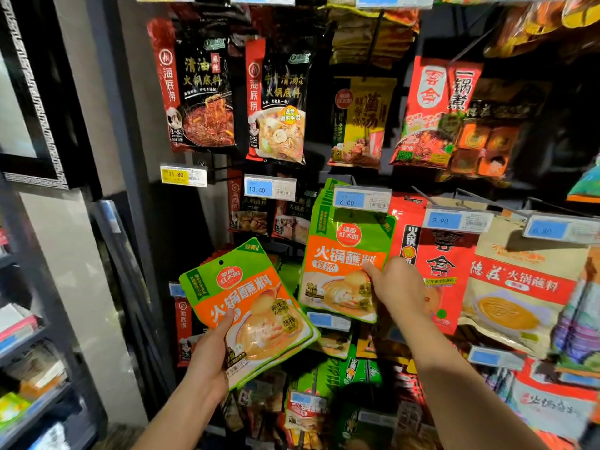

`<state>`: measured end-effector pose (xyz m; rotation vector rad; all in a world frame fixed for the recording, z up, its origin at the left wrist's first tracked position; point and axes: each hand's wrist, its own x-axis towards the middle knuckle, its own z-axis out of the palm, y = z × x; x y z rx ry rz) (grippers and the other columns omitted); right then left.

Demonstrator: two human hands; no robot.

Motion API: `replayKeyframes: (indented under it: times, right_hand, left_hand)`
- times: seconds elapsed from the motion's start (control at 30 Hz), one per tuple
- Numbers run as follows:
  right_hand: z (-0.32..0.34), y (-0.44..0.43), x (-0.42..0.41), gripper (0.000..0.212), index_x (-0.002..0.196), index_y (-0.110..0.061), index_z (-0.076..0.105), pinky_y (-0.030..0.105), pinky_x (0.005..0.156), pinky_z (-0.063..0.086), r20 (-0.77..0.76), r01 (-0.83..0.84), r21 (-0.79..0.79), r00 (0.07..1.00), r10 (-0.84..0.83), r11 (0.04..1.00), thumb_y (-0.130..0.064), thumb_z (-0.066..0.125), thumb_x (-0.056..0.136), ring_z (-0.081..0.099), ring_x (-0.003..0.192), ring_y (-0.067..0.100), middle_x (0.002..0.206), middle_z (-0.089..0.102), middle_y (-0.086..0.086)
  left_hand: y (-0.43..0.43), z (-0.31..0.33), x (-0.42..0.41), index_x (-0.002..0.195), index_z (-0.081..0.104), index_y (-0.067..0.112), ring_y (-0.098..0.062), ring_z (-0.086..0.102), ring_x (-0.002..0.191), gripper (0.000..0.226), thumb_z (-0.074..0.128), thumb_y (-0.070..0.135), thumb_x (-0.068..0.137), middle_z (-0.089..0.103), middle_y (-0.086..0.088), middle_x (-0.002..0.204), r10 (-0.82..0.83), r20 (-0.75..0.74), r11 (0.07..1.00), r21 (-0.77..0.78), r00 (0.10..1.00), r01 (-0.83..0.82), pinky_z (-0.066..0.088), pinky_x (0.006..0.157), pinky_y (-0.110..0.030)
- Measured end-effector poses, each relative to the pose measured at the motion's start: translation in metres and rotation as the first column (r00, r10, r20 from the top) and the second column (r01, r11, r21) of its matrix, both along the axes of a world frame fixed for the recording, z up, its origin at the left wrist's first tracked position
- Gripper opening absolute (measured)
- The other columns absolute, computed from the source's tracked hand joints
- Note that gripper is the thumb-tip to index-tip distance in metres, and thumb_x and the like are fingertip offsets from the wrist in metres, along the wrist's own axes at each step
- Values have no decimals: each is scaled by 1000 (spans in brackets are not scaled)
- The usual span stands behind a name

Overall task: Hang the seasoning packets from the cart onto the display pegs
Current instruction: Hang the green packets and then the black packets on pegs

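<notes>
My left hand [207, 355] grips a small stack of green-and-orange seasoning packets [256, 306], tilted, below and left of the peg. My right hand [394, 287] pinches the lower right of a matching green-and-orange packet [341, 267] that hangs at the front of a row on the peg behind the 6.00 price tag [362, 199]. More of the same green packets [319, 206] sit behind it on that peg. The cart is out of view.
Black and red hot-pot packets [201, 92] hang on pegs above. Red packets [444, 271] and beige packets [519, 287] hang to the right. Price tags 13.40 [269, 189] and 3.90 [457, 219] jut forward. A glass-door cabinet [39, 319] stands at the left.
</notes>
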<state>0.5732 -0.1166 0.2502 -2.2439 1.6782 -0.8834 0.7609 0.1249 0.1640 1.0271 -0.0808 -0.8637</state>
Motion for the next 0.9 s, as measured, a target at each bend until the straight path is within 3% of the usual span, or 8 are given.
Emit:
replayKeyframes:
  times: [0.07,0.17,0.37,0.53,0.67,0.77,0.83,0.9]
  right_hand:
    - [7,7,-4,35,81,-11,60,34,60,39,-41,18,-33,999,-20,999,-42,65,97,59,75,32,83,66,9]
    - [12,28,-6,37,66,-15,52,31,52,31,181,-190,-39,964,194,981,-32,68,94,54,64,26,63,56,0]
    - [12,79,5,26,100,-12,63,17,51,40,587,-678,116,636,501,726,-32,78,91,52,51,-3,69,57,-2]
    - [4,93,12,23,87,-11,61,31,65,42,597,-717,123,606,526,686,-27,76,92,54,66,17,72,56,2]
    - [-7,94,21,15,114,-21,70,30,94,56,666,-715,155,585,463,681,-22,67,99,71,103,7,108,76,-8]
    - [-11,91,17,11,111,-30,65,22,93,55,767,-710,186,537,352,679,-28,66,100,66,102,-9,107,71,-21]
    - [-14,85,13,26,122,-28,65,43,104,53,797,-663,193,536,279,724,-36,68,97,67,116,13,122,72,-7]
    - [-15,74,6,24,120,-26,65,46,106,50,824,-623,188,521,223,759,-32,68,97,66,120,24,124,71,-3]
  left_hand:
    - [-3,2,-1,124,71,25,-37,71,109,49,79,48,81,75,-10,118,-19,6,1000,-10,1000,19,50,100,-65]
    - [-9,10,-8,127,70,24,-40,70,111,50,77,48,84,74,-13,120,-86,17,996,-29,996,86,47,100,-70]
    - [-17,27,-29,130,67,17,-36,71,110,41,67,38,94,73,-15,122,-209,101,973,-78,973,217,51,101,-58]
    - [-19,24,-35,131,66,15,-40,69,112,44,72,32,91,72,-17,123,-213,129,970,-93,968,226,48,103,-64]
    - [-19,25,-37,126,68,15,-38,72,107,44,74,35,88,74,-15,117,-152,138,983,-85,979,164,51,100,-61]
    - [-19,30,-32,121,69,19,-35,75,98,35,62,42,96,76,-14,112,-106,101,989,-97,989,115,57,89,-53]
    - [-20,31,-26,123,69,18,-35,75,97,33,61,39,98,76,-14,113,-97,73,990,-95,993,104,60,79,-51]
    - [-21,30,-22,124,66,15,-35,75,93,28,64,26,99,75,-15,113,-76,65,992,-93,995,82,63,67,-48]
